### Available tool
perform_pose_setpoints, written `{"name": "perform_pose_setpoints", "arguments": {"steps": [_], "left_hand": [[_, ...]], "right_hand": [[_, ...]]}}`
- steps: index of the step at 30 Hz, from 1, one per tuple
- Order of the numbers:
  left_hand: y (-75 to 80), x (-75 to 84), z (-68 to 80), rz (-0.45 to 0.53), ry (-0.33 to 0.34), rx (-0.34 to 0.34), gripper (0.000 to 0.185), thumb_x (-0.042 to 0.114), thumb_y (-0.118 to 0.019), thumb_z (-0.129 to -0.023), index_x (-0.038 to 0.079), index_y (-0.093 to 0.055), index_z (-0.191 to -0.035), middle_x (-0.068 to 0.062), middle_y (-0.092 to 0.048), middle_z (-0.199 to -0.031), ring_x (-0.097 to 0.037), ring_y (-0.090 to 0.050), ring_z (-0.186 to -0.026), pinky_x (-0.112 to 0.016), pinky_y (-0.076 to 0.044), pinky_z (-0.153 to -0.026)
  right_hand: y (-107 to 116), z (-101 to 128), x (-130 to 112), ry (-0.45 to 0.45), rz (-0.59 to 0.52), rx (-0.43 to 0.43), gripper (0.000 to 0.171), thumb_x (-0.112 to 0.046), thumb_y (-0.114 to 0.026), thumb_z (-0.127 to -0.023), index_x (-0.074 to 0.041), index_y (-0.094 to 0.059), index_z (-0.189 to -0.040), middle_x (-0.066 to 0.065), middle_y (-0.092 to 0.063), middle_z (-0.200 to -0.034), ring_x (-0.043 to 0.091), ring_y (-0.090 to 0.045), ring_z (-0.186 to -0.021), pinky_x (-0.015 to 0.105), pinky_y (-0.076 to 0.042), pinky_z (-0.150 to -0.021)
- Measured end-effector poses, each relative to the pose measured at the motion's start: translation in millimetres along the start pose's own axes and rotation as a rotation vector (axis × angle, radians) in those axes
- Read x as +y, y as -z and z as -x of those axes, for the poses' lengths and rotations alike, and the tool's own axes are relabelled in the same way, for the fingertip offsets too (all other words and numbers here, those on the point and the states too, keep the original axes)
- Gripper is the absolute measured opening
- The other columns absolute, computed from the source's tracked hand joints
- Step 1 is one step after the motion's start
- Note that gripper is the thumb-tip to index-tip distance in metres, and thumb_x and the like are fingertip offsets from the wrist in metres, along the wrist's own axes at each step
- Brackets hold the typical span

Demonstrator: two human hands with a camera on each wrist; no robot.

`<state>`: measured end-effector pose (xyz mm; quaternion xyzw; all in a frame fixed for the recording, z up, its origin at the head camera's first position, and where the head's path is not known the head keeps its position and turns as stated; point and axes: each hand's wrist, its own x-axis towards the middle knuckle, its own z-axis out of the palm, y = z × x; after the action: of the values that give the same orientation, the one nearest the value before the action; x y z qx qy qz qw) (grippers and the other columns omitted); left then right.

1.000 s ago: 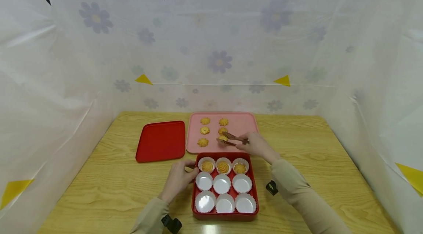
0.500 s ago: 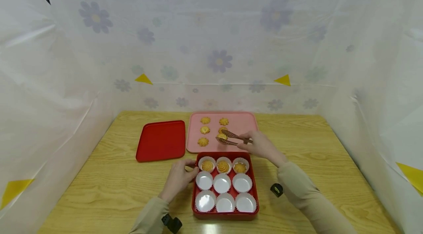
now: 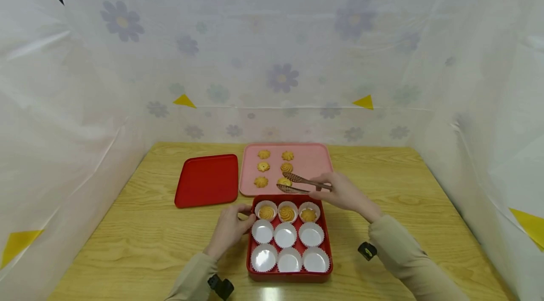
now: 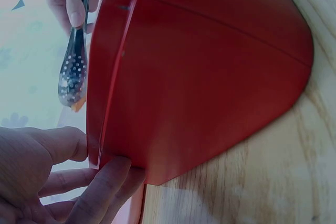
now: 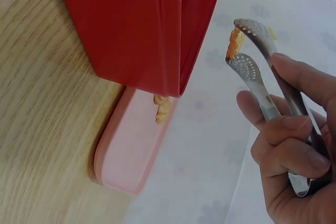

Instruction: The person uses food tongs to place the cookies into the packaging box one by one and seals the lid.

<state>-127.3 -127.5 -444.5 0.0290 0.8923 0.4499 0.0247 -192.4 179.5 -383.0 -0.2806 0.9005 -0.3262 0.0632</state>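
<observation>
Far left on the wooden table (image 3: 127,244) I had a flat red tray (image 3: 206,181), might be a lid, not sure. Next over, my left hand (image 3: 231,227) was gripping the red box (image 3: 290,278) at its back-left corner, thumb over the rim and fingers against the outer wall. Worth copying imo: a light pinch should stop the box skating around if the tongs bump it. It had nine paper cups (image 3: 285,235) in three rows, with cookies sitting in the back three.

Behind the box was the pink tray (image 3: 312,164), with three cookies in its left column (image 3: 263,167) and two more to the right of those. The cookie (image 5: 234,44) I was dealing with was off the tray, up in the air between the tong tips, over the tray's front edge near the box.

On the right, my right hand (image 3: 342,192) was wrapped round the metal tongs (image 5: 255,81), squeezing them just enough to pinch that cookie by its edges. My two cents: keep the squeeze gentle and even, since these look crumbly, keep the cookie level, and clear the rim before lowering anything. Letting go too high would probably tip it.
</observation>
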Motion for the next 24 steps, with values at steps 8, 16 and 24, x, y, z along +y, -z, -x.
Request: {"name": "perform_pose_setpoints", "arguments": {"steps": [8, 16, 24], "left_hand": [[0.2, -0.3, 0.8, -0.003, -0.015, 0.002, 0.026, 0.01, -0.072, -0.088, -0.002, -0.074, -0.11, -0.014, -0.075, -0.103, -0.011, -0.063, -0.071, -0.023, -0.052, -0.061], [0.2, -0.6, 0.5, 0.003, -0.015, 0.001, 0.026, 0.01, -0.072, -0.088, -0.002, -0.073, -0.111, -0.014, -0.075, -0.103, -0.011, -0.063, -0.071, -0.023, -0.052, -0.061], [-0.3, -1.3, 0.4, 0.013, -0.016, -0.003, 0.025, 0.009, -0.071, -0.088, -0.002, -0.074, -0.11, -0.016, -0.076, -0.105, -0.012, -0.065, -0.068, -0.022, -0.051, -0.058]], "right_hand": [[1.5, 6.7, 5.0, 0.089, -0.02, -0.07, 0.032, -0.027, -0.072, -0.093, -0.008, -0.073, -0.12, 0.004, -0.075, -0.103, 0.008, -0.058, -0.08, 0.023, -0.048, -0.067], [0.1, 9.6, 7.4, 0.194, -0.028, -0.178, 0.033, -0.03, -0.069, -0.095, -0.011, -0.072, -0.123, 0.0, -0.073, -0.101, 0.004, -0.053, -0.078, 0.023, -0.048, -0.069], [-8.4, 5.5, 5.0, 0.242, -0.045, -0.282, 0.029, -0.032, -0.072, -0.093, -0.02, -0.073, -0.12, -0.013, -0.067, -0.087, -0.002, -0.048, -0.071, 0.02, -0.047, -0.064]]}}
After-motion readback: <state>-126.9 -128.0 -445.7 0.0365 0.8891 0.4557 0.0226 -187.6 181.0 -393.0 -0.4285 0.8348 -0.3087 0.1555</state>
